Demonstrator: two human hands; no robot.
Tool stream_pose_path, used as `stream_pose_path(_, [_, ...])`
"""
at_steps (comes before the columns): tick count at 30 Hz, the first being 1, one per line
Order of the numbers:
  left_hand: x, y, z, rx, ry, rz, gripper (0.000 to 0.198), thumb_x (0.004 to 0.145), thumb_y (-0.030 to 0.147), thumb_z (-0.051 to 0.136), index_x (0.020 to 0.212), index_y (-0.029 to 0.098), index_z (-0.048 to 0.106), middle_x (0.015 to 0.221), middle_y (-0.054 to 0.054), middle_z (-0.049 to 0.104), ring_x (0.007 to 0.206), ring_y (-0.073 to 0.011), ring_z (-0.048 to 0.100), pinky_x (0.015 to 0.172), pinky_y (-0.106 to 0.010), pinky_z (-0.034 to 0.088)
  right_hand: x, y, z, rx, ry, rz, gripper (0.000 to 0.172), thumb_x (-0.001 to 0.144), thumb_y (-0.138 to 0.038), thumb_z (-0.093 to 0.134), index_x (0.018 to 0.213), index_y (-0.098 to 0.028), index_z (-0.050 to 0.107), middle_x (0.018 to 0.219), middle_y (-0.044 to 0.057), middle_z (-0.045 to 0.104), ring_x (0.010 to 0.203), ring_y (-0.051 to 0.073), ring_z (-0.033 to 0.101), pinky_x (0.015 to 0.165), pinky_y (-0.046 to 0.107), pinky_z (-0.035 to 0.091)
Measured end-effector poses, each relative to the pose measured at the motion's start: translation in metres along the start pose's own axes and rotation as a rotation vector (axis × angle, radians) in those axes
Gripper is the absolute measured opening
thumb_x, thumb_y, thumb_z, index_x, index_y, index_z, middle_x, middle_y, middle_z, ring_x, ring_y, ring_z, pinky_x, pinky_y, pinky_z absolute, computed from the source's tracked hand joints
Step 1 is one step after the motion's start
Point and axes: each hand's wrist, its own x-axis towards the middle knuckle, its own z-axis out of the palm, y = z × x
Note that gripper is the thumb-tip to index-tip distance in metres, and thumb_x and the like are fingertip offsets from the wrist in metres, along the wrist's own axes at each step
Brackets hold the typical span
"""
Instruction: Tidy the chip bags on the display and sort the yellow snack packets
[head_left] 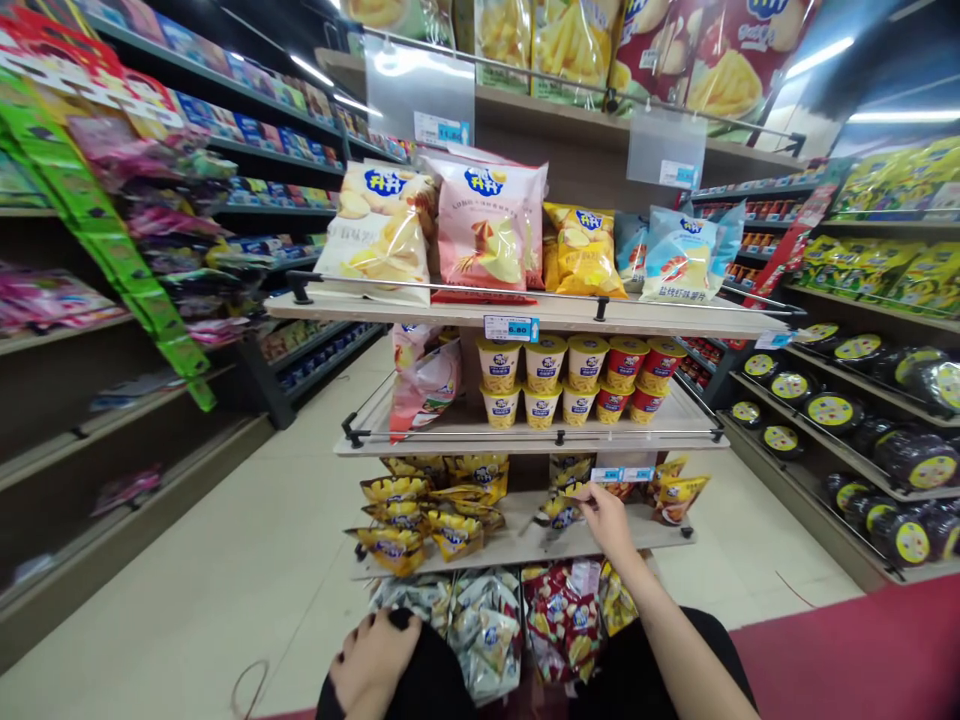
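My right hand reaches to a lower shelf and pinches the upper edge of a small yellow-and-dark snack bag, which is slightly blurred. Behind that bag stands another snack bag of similar colours. To its left sit stacks of yellow-brown snack bags. An orange snack bag stands at the shelf's right end. My left hand lies on my black-clad knee, fingers stretched over it and holding nothing.
Above are snack cups on a railed shelf and large chip bags on another. More bags fill the bottom level. Shelving flanks both sides, with round black packages at right. A green hanging strip is at left.
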Motion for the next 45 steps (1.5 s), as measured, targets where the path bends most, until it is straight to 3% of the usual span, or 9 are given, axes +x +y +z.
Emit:
stream_pose_path(4, [0.000,0.000,0.002,0.007,0.012,-0.004,0.057,0.079,0.052,0.041,0.121,0.019,0.062,0.137,-0.014,0.060,0.128,-0.0337,0.052,0.103,-0.048,0.038,-0.012,0.036,-0.014,-0.192,-0.076,0.112,0.010,0.082,-0.022,0.051,0.075,-0.021,0.058,0.077,0.003,0.067,0.075,0.019,0.063,0.071,0.026,0.043])
stream_pose_path(11, [-0.004,-0.002,0.001,-0.005,0.016,0.003,0.062,0.077,0.052,0.042,0.125,0.017,0.061,0.136,-0.016,0.060,0.127,-0.0355,0.052,0.103,-0.049,0.038,-0.016,0.079,0.001,-0.297,-0.067,0.198,0.014,0.078,-0.013,0.047,0.078,-0.019,0.059,0.078,0.003,0.064,0.079,0.020,0.063,0.074,0.026,0.043])
stream_pose_path(15, [-0.006,-0.003,-0.006,-0.012,0.010,-0.011,0.063,0.078,0.052,0.041,0.127,0.017,0.059,0.136,-0.014,0.060,0.127,-0.0350,0.052,0.105,-0.049,0.037,-0.019,0.084,0.014,-0.328,-0.034,0.223,0.025,0.084,-0.019,0.046,0.101,-0.018,0.063,0.109,0.010,0.063,0.089,0.022,0.064,0.079,0.030,0.047])
stream_pose_path(20, [-0.005,-0.007,-0.010,0.025,-0.013,-0.051,0.062,0.078,0.053,0.039,0.124,0.018,0.061,0.137,-0.014,0.060,0.128,-0.0334,0.052,0.105,-0.047,0.038,-0.056,0.087,0.056,-0.402,0.250,0.207,0.066,0.089,-0.025,0.042,0.152,-0.015,0.025,0.154,0.021,0.028,0.124,0.030,0.054,0.089,0.038,0.051])
stream_pose_path(24, [-0.002,-0.008,-0.009,0.034,-0.008,-0.048,0.059,0.078,0.052,0.039,0.120,0.019,0.063,0.135,-0.013,0.062,0.126,-0.0336,0.054,0.104,-0.048,0.039,-0.086,0.095,0.108,-0.442,0.335,0.224,0.093,0.086,-0.038,0.053,0.155,-0.004,0.001,0.158,0.033,-0.001,0.141,0.045,0.032,0.099,0.051,0.046])
stream_pose_path(28, [-0.001,-0.008,-0.006,0.030,-0.013,-0.045,0.058,0.078,0.052,0.039,0.120,0.020,0.063,0.135,-0.013,0.062,0.126,-0.0337,0.054,0.102,-0.048,0.040,-0.082,0.104,0.142,-0.340,0.365,0.505,0.119,0.076,-0.046,0.066,0.151,0.004,-0.013,0.153,0.044,-0.004,0.140,0.051,0.030,0.100,0.054,0.045])
stream_pose_path(31, [0.000,-0.010,-0.006,0.026,-0.035,-0.005,0.059,0.078,0.053,0.040,0.122,0.021,0.063,0.137,-0.012,0.060,0.129,-0.0332,0.052,0.105,-0.048,0.039,-0.069,0.111,0.146,-0.279,0.373,0.623,0.114,0.076,-0.035,0.062,0.151,0.004,-0.014,0.152,0.045,0.003,0.139,0.050,0.032,0.102,0.056,0.043])
stream_pose_path(38, [0.005,-0.017,-0.012,0.028,-0.127,0.052,0.060,0.082,0.054,0.038,0.129,0.024,0.060,0.146,-0.008,0.054,0.135,-0.0320,0.047,0.109,-0.048,0.037,-0.062,0.126,0.130,-0.250,0.439,0.577,0.101,0.078,-0.037,0.060,0.153,0.001,0.003,0.153,0.040,0.013,0.139,0.049,0.032,0.103,0.059,0.042])
stream_pose_path(45, [0.010,-0.041,-0.005,0.134,-0.161,0.203,0.061,0.082,0.046,0.045,0.138,0.024,0.054,0.152,-0.012,0.047,0.141,-0.0327,0.040,0.109,-0.052,0.038,-0.097,0.117,0.148,-0.452,0.558,0.443,0.087,0.078,-0.031,0.054,0.150,0.002,0.017,0.152,0.038,0.014,0.143,0.053,0.016,0.105,0.069,0.033])
